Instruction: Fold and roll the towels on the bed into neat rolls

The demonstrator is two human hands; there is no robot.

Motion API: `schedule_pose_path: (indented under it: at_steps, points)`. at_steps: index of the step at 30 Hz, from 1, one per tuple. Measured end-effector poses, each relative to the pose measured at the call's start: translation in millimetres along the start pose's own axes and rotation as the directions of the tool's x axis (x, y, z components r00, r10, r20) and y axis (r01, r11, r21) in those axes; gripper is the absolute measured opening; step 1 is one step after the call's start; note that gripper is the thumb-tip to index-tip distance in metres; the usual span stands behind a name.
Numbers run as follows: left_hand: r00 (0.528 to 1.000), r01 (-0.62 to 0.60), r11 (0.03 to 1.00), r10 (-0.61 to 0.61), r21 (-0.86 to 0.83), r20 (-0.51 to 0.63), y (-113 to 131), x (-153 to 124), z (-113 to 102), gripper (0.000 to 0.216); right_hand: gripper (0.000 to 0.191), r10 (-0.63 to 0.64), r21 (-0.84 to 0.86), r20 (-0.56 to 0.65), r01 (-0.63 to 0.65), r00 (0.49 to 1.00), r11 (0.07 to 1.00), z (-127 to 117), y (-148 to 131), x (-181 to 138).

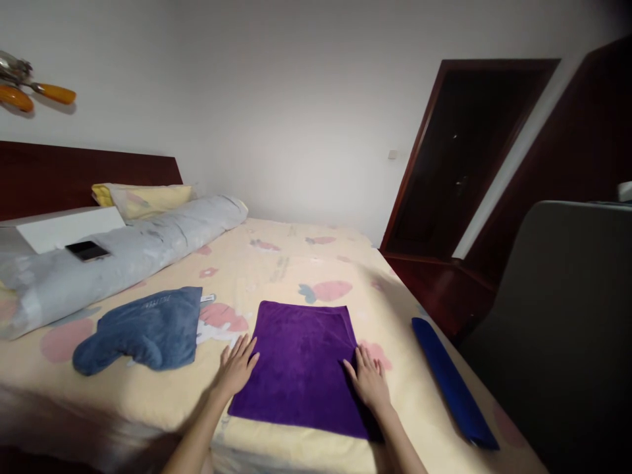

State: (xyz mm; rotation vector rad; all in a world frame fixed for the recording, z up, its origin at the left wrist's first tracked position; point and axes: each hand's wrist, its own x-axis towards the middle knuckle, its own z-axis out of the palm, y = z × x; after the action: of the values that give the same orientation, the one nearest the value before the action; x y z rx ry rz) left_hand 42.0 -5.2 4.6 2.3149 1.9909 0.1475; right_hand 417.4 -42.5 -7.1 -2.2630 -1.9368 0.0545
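A purple towel [301, 368], folded into a rough rectangle, lies flat on the bed near its front edge. My left hand [237, 368] rests at the towel's left edge, fingers spread and fingertips touching the cloth. On the opposite side my right hand [369, 380] lies with fingers apart over the towel's right edge. Neither hand grips anything. Left of my left hand is a blue-grey plush cloth piece [153, 329] with a rounded, curved end and a small white tag. A long, narrow blue folded item [451, 382] lies to the right, along the bed's side.
The bed [276, 263] has a cream sheet with pink prints. A rolled grey quilt [162, 234] carries a phone [87, 251] and a white box [72, 227], with a yellow pillow [153, 199] behind. A dark chair back [557, 296] stands at the right, before a dark door [469, 158].
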Motion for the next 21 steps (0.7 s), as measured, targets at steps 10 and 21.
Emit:
schedule_pose_path:
  at_steps: [10,21]
  points:
    - [0.994,0.072,0.996,-0.068,-0.043,0.089,16.1,68.0,-11.8,0.059,0.06,-0.014,0.078,0.044,0.01,0.999,0.997,-4.8,-22.6,89.1]
    - [0.997,0.071,0.997,-0.069,-0.044,0.047,19.8,99.6,-1.8,0.062,0.055,-0.123,-0.007,-0.034,0.123,0.992,0.992,0.0,-10.5,116.5]
